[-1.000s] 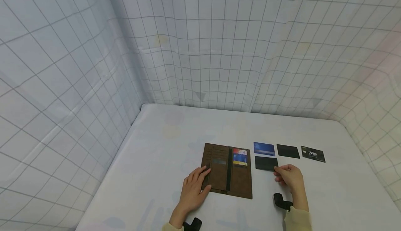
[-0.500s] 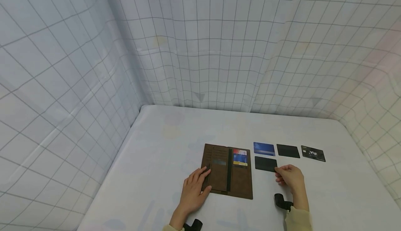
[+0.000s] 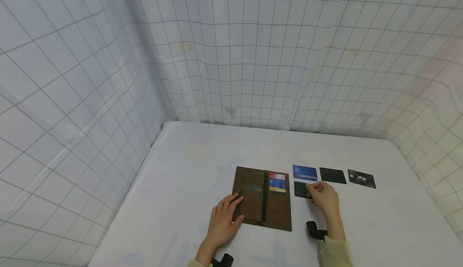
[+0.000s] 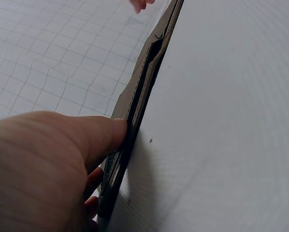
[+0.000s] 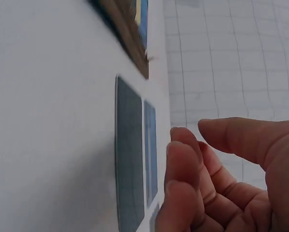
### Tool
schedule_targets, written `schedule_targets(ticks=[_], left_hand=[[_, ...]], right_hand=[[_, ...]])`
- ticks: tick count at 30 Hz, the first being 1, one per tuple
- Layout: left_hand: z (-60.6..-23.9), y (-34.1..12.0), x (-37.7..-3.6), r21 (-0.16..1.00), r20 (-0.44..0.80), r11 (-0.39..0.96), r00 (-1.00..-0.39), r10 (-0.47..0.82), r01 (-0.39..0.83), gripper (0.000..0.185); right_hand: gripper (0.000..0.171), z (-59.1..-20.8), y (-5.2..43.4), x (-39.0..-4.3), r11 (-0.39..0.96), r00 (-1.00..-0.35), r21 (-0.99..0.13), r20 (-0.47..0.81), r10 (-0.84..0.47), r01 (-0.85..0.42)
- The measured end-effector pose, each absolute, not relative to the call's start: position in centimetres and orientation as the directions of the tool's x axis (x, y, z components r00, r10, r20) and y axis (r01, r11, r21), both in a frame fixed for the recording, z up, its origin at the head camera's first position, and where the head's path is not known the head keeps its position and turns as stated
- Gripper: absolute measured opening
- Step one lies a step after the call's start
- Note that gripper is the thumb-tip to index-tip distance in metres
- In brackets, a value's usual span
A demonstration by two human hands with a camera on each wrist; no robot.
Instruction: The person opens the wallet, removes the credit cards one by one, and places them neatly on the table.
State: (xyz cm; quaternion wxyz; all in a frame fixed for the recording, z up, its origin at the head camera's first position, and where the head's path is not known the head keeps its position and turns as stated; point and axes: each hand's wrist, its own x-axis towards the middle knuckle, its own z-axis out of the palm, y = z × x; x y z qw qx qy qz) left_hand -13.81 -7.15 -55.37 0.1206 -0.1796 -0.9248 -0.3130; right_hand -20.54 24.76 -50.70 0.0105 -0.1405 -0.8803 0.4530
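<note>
Wallet [image 3: 277,210], brown, laid open flat on the table [image 3: 181,178]; its left edge is overlain by the left hand [image 3: 224,222], fingers extended and nothing gripped, presumably so that the wallet is kept steady; colourful cards [image 3: 277,182] seated in the right panel; near black card [image 3: 301,189] lying flat, partly covered by the right hand [image 3: 325,200], fingers loosely bent, thumb apart, nothing held; blue card [image 3: 305,173], far black card [image 3: 332,175] and Vip card [image 3: 361,178] ranged behind, spaced apart, perhaps so that each can be lifted singly.

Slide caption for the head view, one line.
Left hand on an open brown wallet, right hand over a plain black card, row of three cards beyond.
</note>
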Motion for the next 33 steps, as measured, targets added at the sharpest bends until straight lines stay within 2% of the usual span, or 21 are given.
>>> schedule_targets(ticks=[7, 12, 17, 22, 33], left_hand=[[-55.5, -7.2, -13.8, 0.535, 0.34, 0.735, -0.903, 0.264, 0.417, 0.047], [-55.2, -7.1, -13.7, 0.544, 0.31, 0.738, -0.913, 0.266, 0.399, 0.047], [-55.2, -7.2, -13.7, 0.537, 0.323, 0.741, -0.91, 0.261, 0.403, 0.047], [-55.3, -7.2, -13.7, 0.53, 0.343, 0.738, -0.901, 0.264, 0.418, 0.048], [-55.5, -7.3, -13.9, 0.545, 0.291, 0.747, -0.922, 0.257, 0.38, 0.05]], right_hand=[[0.024, -50.5, 20.1, -22.5, 0.545, -0.999, -0.837, -0.051, 0.004, 0.045], [0.02, -50.9, 17.4, -23.2, 0.524, -0.983, -0.85, -0.05, -0.179, -0.052], [0.021, -51.0, 15.4, -23.8, 0.542, -0.953, -0.827, -0.026, -0.303, -0.15], [0.02, -51.4, 14.6, -24.2, 0.573, -0.942, -0.8, -0.031, -0.334, -0.177], [0.022, -51.5, 14.2, -25.2, 0.659, -0.933, -0.734, -0.102, -0.345, -0.164]])
